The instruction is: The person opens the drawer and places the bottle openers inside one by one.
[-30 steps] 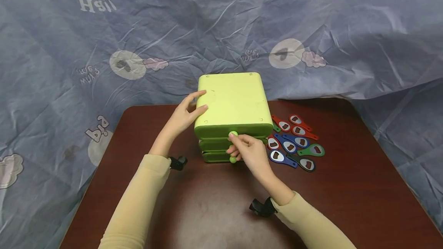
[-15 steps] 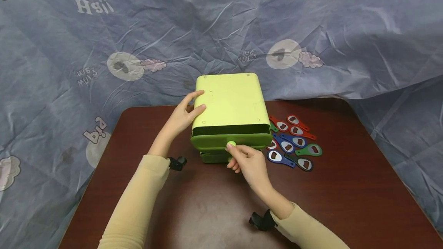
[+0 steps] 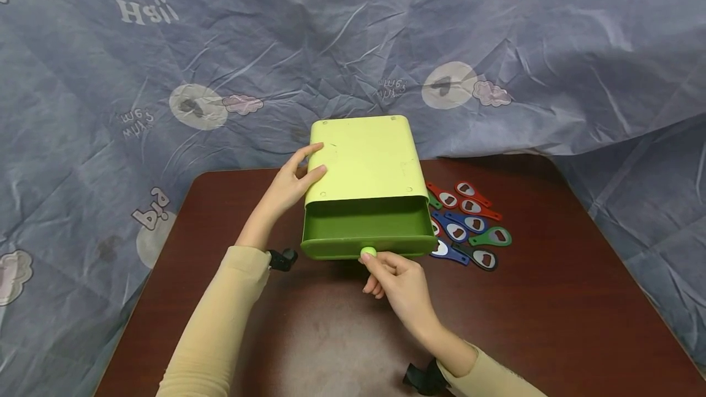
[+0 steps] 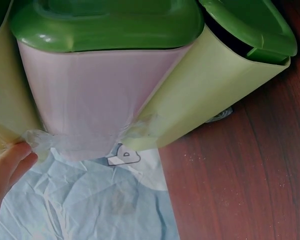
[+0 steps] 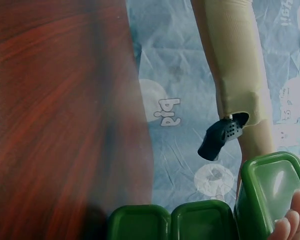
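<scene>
A stacked set of drawers with a pale yellow-green top (image 3: pixel 364 155) stands at the back of the table. Its top drawer (image 3: pixel 331 249) is pulled well out, and the part of its inside in view holds nothing. My right hand (image 3: pixel 409 296) pinches the round light-green knob (image 3: pixel 368 251) on that drawer's front. My left hand (image 3: pixel 288 187) rests against the upper left edge of the case, thumb and fingertips on the top. The lower drawers are hidden in the head view; green drawer fronts (image 5: pixel 140 222) appear in the right wrist view.
Right of the drawers lies a loose group of bottle openers (image 3: pixel 456 233) in red, blue, green and black, some partly behind the drawer. A patterned grey-blue cloth (image 3: pixel 265 35) hangs behind the brown table (image 3: pixel 551 299).
My right hand has drawn the top drawer from closed to well out, toward me and down in the view. My left hand has stayed on the case.
</scene>
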A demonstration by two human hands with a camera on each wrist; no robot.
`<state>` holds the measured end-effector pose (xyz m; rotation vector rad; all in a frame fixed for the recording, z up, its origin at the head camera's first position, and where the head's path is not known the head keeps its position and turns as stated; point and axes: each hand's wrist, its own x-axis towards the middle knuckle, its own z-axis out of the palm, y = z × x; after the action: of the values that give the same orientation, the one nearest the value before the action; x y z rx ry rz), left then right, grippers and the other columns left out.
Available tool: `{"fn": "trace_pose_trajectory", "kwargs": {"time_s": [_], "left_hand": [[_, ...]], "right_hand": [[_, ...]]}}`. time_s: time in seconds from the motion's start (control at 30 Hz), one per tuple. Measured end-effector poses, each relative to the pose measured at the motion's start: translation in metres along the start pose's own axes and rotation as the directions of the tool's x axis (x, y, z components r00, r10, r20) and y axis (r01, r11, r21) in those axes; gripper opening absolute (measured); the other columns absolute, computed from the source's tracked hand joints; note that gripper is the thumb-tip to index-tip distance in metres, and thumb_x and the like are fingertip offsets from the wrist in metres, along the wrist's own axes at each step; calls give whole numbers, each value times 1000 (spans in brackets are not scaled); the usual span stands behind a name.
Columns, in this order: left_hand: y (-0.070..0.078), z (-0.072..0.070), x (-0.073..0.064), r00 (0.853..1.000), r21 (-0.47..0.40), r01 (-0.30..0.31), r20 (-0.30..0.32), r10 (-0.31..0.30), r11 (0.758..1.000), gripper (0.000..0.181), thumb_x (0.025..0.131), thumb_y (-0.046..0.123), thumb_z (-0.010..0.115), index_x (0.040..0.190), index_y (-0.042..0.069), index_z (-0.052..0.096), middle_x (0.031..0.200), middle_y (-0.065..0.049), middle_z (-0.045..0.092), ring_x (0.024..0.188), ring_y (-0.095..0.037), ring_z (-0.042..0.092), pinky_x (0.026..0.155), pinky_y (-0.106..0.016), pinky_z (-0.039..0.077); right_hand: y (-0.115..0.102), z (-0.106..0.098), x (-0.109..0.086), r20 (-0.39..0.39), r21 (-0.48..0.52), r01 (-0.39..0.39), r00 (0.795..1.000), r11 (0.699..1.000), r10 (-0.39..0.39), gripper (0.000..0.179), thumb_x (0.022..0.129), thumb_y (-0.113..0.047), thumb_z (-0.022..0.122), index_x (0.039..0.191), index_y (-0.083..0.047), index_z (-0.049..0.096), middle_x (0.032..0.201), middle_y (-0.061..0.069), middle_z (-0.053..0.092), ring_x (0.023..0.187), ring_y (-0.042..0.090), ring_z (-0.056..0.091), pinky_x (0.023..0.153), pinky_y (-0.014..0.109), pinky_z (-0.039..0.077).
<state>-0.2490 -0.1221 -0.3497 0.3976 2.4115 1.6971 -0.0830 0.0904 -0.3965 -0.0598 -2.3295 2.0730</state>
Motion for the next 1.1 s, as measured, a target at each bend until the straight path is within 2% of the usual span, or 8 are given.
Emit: {"fn": "trace_pose_trajectory", "kwargs": {"time_s": [0.3, 0.53, 0.67, 0.73, 0.9, 1.1], "left_hand": [[-1, 2, -1, 1000, -5, 8, -1, -8, 1000, 57, 98, 39, 60, 150, 35, 37, 148, -13, 45, 118, -30, 62, 84, -44, 57], [0, 4, 0, 1000, -21, 7, 8, -6, 1000, 57, 98, 38, 60, 150, 35, 37, 153, -10, 39, 121, -29, 60, 86, -45, 56], [0, 3, 1, 1000, -26, 6, 14, -6, 1000, 58, 98, 38, 60, 151, 36, 36, 150, -13, 43, 119, -31, 61, 86, -46, 56], [0, 2, 1, 1000, -24, 5, 11, -5, 1000, 58, 98, 39, 60, 151, 36, 36, 148, -15, 46, 118, -31, 61, 86, -46, 56], [0, -2, 2, 1000, -15, 5, 6, -4, 1000, 58, 98, 38, 60, 151, 36, 35, 150, -13, 44, 120, -30, 60, 86, -44, 56], [-1, -1, 3, 1000, -19, 6, 9, -6, 1000, 58, 99, 37, 60, 152, 34, 36, 147, -16, 47, 118, -32, 61, 84, -43, 56]], "right_hand": [[4, -2, -11, -17, 8, -7, 1000, 1000, 7, 24, 93, -28, 70, 83, -6, 75, 54, 7, 64, 49, 13, 58, 52, 24, 52], [5, -4, -15, -3, 14, -35, 999, 999, 35, 25, 93, -28, 70, 84, -6, 75, 54, 7, 64, 49, 12, 58, 52, 24, 52], [7, -5, -14, 30, 1, -39, 999, 999, 39, 25, 93, -28, 70, 85, -5, 74, 57, 8, 65, 50, 11, 58, 52, 24, 52], [8, -6, -14, 53, -9, -27, 998, 1000, 27, 24, 93, -28, 70, 87, -5, 73, 60, 8, 66, 52, 11, 59, 54, 25, 53], [15, -15, -12, 120, -42, 24, 993, 999, -18, 20, 92, -23, 71, 97, -4, 72, 70, 11, 70, 59, 11, 64, 60, 27, 57], [34, -42, -8, 187, -168, 93, 980, 981, -61, 17, 90, -23, 73, 98, -8, 74, 78, 6, 73, 65, 8, 66, 61, 26, 56]]}}
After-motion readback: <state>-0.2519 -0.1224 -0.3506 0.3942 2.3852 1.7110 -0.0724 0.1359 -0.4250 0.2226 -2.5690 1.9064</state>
